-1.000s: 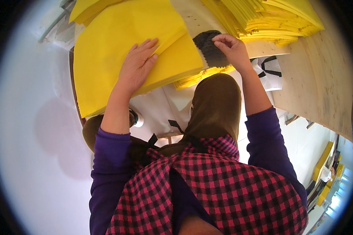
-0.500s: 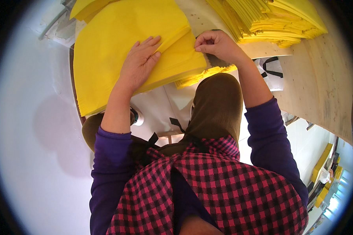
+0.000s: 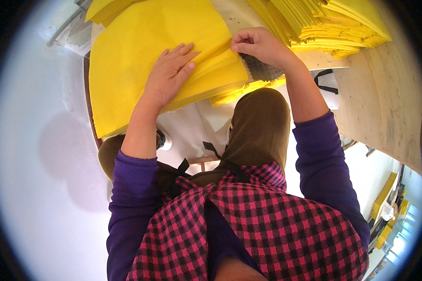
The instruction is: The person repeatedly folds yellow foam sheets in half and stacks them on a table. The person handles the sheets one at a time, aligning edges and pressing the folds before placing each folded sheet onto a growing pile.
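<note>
A thick stack of yellow fabric sheets point(image 3: 126, 79) lies before me, its layered edges facing my knees. My left hand point(image 3: 168, 78) rests on top of it with the fingers stretched out and the thumb apart. At the right edge of the stack my right hand point(image 3: 259, 46) pinches the border of the top yellow sheet point(image 3: 218, 49). A raised crease runs from that pinch toward my left thumb, and lower layers show beneath it. Just below my right hand is a dark patterned patch point(image 3: 261, 70), whose kind I cannot make out.
Another tall pile of folded yellow fabric point(image 3: 326, 28) stands at the far right on a pale wooden board point(image 3: 380, 98). A white bag with black handles point(image 3: 332, 89) is below the board's edge. My right knee point(image 3: 262, 117) is close under the stack's corner.
My right hand has shifted slightly up and left with the sheet's edge, opening the fold wider. The left hand stays nearly in place on the stack.
</note>
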A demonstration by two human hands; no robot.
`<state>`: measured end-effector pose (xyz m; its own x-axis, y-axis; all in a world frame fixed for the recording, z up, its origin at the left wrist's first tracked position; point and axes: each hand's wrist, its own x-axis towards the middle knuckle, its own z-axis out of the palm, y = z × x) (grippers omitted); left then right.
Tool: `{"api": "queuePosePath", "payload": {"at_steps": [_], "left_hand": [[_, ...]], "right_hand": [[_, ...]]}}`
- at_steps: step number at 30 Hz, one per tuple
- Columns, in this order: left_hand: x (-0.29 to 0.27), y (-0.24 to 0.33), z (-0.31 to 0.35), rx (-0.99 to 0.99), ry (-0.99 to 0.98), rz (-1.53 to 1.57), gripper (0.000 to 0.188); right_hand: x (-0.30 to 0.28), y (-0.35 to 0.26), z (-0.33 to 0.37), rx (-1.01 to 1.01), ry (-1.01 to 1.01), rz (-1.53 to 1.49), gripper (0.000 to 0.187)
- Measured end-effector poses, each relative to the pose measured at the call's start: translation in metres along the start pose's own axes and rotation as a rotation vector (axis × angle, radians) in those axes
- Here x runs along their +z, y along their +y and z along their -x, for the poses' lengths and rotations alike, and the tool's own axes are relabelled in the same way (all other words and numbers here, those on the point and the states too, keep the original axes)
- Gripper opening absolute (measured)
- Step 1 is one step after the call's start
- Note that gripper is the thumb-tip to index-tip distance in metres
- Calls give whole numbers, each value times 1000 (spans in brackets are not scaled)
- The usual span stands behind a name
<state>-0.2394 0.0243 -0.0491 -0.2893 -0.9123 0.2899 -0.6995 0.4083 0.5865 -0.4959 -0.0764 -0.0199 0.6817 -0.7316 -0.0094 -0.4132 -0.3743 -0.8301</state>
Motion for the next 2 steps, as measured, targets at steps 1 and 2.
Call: {"api": "queuePosePath", "payload": {"at_steps": [1,2], "left_hand": [[0,1,0,-4,0,4,39],[0,1,0,-8,0,8,40]], "right_hand": [[-1,0,-3,-8,9,22,16],[-2,0,-6,-30,15,29,18]]}}
